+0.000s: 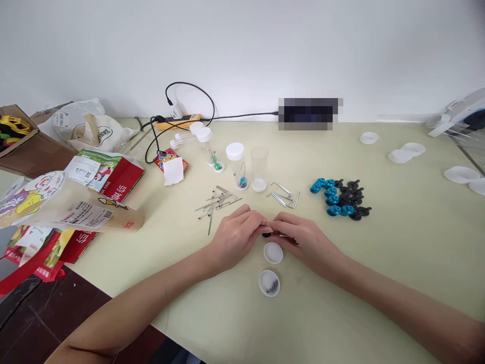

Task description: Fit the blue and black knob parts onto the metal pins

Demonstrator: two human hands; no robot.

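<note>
Standing beside the pale green table (pixel 379 263), one item resists listing: a small black part (pixel 267 234) pinched between the two hands, mostly covered by fingertips, its shape not to be made out. A thin metal piece at the right fingers is likewise too small to identify, and a dark object by the wall is blurred out. Left hand (pixel 237 235): palm down, fingers curled inward, tips closed on the black part from its left side. Right hand (pixel 301 237): palm down, fingers bent, tips meeting the same part from the right, so both hands pinch it just above the table. Both forearms run out of view at the bottom edge. White cap (pixel 273 253): directly below the hands, nothing visible inside. Second white cap (pixel 269 282): nearer the person, holding a few small dark bits. Capped clear tube (pixel 237 166): upright behind the hands, a blue piece at its bottom. Open clear tube (pixel 259 168): upright just beside it, contents unclear. Metal pins (pixel 215 205): scattered left of the tubes. Hex keys (pixel 283 196): small pile to their right. Blue and black knobs (pixel 341 198): heaped well right. Paper bags (pixel 68 202): left edge, partly cut off.
</note>
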